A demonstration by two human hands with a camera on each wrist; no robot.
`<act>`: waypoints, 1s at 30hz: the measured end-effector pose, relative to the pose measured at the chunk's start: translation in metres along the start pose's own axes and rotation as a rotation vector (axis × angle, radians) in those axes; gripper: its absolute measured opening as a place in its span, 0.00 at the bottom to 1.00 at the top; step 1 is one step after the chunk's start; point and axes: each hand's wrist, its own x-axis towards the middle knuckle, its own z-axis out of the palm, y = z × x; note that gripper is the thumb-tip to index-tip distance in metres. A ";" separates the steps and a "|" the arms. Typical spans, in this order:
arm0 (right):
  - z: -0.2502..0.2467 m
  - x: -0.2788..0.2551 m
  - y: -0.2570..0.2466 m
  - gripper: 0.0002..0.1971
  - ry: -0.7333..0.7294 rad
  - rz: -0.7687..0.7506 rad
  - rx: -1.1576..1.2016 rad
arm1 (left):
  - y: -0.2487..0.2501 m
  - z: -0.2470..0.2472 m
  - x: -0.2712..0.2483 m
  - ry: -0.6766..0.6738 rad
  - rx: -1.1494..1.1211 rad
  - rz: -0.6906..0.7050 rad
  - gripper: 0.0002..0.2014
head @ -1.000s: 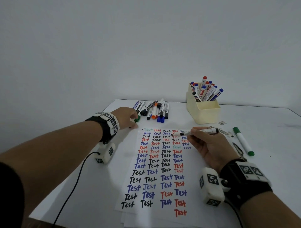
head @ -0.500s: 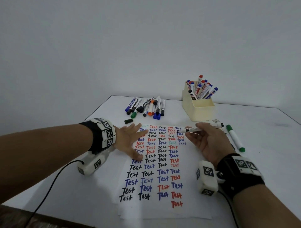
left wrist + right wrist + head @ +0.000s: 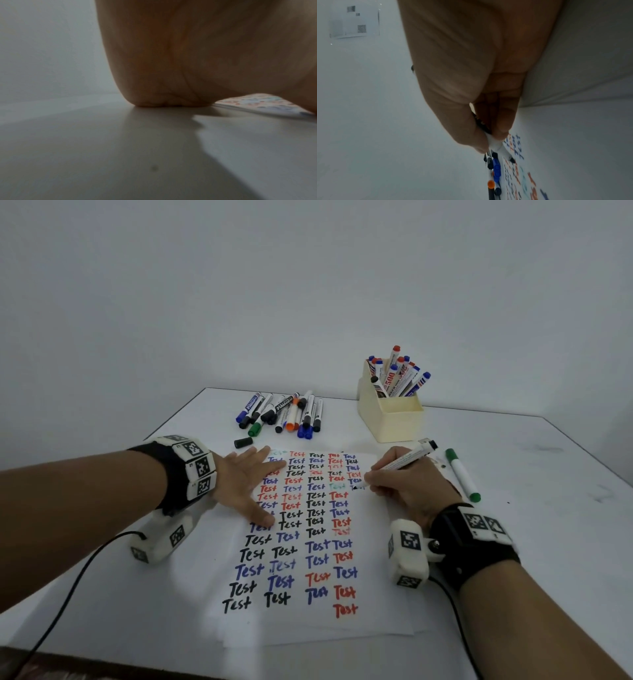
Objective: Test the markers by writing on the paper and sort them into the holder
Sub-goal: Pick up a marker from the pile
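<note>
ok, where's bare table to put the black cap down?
Free: the table right of the green marker, and the strip between the marker pile and holder. Crowded: the paper, pressed by the left hand and under the right hand.

White paper (image 3: 373, 604) bears black, blue, red, possibly teal words; cream holder (image 3: 390, 422).

The table (image 3: 513, 525) at the right of the frame has a smooth, matt white top with faint grey smudges. The paper (image 3: 308, 628) in the lower middle is thin and matt. The markers (image 3: 281, 412) at the upper middle have glossy plastic barrels. The holder (image 3: 390, 422) looks like cream plastic, perhaps with fine ridges. The wrist bands (image 3: 472, 546) seem to be black cloth.
</note>
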 end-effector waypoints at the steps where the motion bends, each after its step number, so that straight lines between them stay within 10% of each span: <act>1: 0.000 0.000 0.000 0.10 0.003 -0.004 -0.019 | 0.001 0.000 -0.001 -0.002 0.005 -0.001 0.76; 30: 0.001 -0.003 -0.001 0.08 0.019 -0.045 -0.182 | 0.001 0.003 -0.004 -0.007 0.015 -0.008 0.76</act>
